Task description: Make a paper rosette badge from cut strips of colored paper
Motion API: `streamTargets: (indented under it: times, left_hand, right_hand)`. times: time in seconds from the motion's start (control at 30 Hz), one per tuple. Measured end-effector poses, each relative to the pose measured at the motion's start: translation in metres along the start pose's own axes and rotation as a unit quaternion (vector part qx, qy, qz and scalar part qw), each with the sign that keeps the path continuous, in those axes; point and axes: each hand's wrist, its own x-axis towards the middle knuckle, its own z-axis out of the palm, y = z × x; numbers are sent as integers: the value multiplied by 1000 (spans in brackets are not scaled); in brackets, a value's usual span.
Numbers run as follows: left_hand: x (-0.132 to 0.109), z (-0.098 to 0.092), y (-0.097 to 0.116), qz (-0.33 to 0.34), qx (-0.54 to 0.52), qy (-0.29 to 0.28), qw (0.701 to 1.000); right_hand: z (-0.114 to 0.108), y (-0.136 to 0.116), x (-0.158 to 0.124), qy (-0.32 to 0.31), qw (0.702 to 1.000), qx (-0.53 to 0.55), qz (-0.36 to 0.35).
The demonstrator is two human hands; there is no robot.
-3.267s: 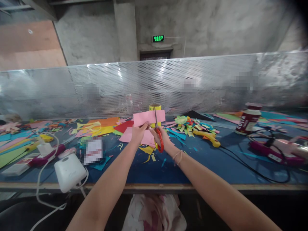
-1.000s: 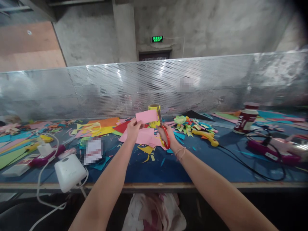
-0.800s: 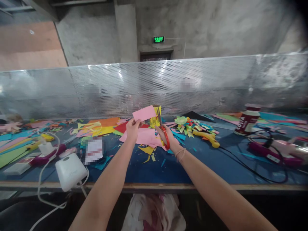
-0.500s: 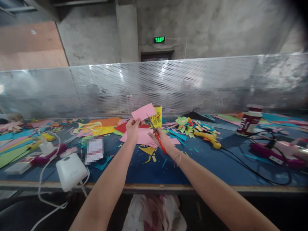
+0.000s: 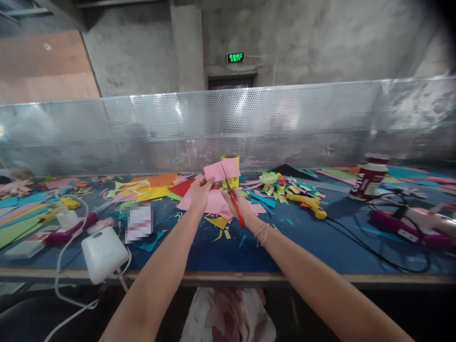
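Between the thumb and fingers of my left hand point(image 5: 200, 191) is a small rectangle of pink paper point(image 5: 213, 172), raised above the table. My right hand point(image 5: 240, 205) is closed round the red handles of a pair of scissors point(image 5: 238, 211). Their blades point up and away and lie across the right part of the pink paper. A yellow cardboard tube point(image 5: 231, 182) stands just behind, partly covered by the paper. Under my hands lies a larger pink sheet point(image 5: 213, 202) with a red sheet point(image 5: 185, 188) beside it.
Paper flowers and strips point(image 5: 276, 185) are heaped right of centre, beside a yellow glue gun point(image 5: 308, 202) with a black cable. A dark red bottle point(image 5: 368, 178) stands far right. A white charger point(image 5: 105, 254) with a cord sits front left. A perforated metal screen point(image 5: 160, 128) borders the back.
The pink paper has shifted right and is turned less steeply. The scissors' blades now reach further across it, and my left hand has moved slightly right.
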Motion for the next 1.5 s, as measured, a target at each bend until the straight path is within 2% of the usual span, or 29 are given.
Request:
streamTargets:
  times: [0.13,0.33,0.57,1.17,1.5]
  left_hand:
    - [-1,1,3,-10,10,-3,1000]
    - [2,-2,-2,16,14,-2,1000]
    - [0,1,0,0,5,-12,1000]
    - [-1,2,4,-26,13,3,1000]
    - [0,1,8,-50,-11,9,999]
  right_hand:
    - [1,-1,0,-9,1000,22,11]
    - [0,-7,-3,-18,999,37,17]
    - [-2,-12,-4,-31,998,36,33]
    - [1,-8,-4,-16,998,-56,27]
    - [-1,-10,-6,-31,998,20,41]
